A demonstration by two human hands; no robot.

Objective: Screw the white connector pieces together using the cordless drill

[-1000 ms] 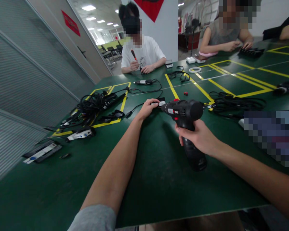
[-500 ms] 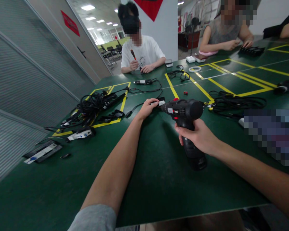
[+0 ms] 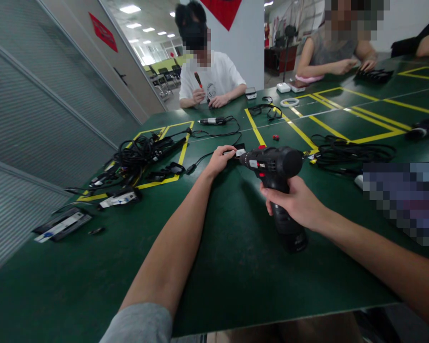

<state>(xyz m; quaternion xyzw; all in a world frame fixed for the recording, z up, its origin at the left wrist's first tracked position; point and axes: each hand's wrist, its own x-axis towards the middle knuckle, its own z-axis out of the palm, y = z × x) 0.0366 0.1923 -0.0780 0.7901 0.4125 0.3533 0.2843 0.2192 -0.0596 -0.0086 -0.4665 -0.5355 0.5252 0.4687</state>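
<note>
The near edge of the green table (image 3: pixel 243 290) runs across the bottom of view. Closest above it is the base of a black cordless drill (image 3: pixel 273 161), whose handle leans upward and to the left into the right hand (image 3: pixel 298 202), its fingers wrapped firmly around the grip. Above that hand, the drill's body lies almost level, its long axis running sideways across the view: the rounded rear end faces right, and the chuck points left at a small black part (image 3: pixel 240 148) with a white label. Whether the tip touches this part cannot be told. The left hand (image 3: pixel 219 161) reaches forward to the same part, fingers over its left side; whether they pinch it or only press it down is unclear. The part lies on the table in front of the chuck, too covered to show its long axis. Just beyond is a little red piece (image 3: pixel 276 137). Farther off, a pen-shaped tool (image 3: pixel 212 121) lies crosswise, its tip pointing left, before a person in white (image 3: pixel 218 71).
</note>
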